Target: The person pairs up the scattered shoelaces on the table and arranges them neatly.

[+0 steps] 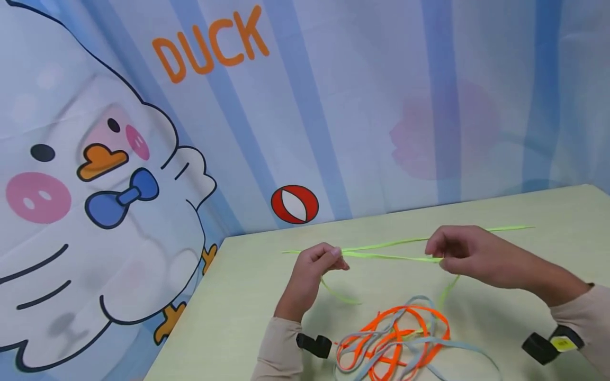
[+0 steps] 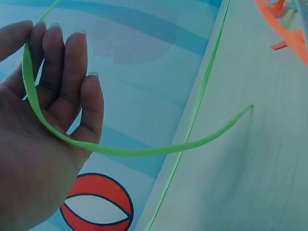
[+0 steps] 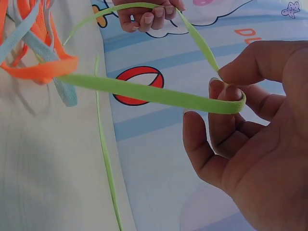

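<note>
A flat green cord (image 1: 391, 257) stretches between my two hands above the table. My left hand (image 1: 310, 275) pinches it between thumb and index finger, and a loose tail (image 2: 130, 152) curves down past the palm in the left wrist view. With thumb and forefinger, my right hand (image 1: 481, 257) pinches the other end of the span. In the right wrist view the cord (image 3: 163, 95) wraps round a finger and runs down to the pile. Behind the hands, a second green cord (image 1: 512, 228) lies along the back of the table.
A tangled pile of orange cords (image 1: 445, 323) and grey-blue cords (image 1: 462, 345) lies on the pale table (image 1: 214, 317) in front of me, between the forearms. A printed curtain (image 1: 352, 106) with a duck and a ball hangs behind the table's back edge.
</note>
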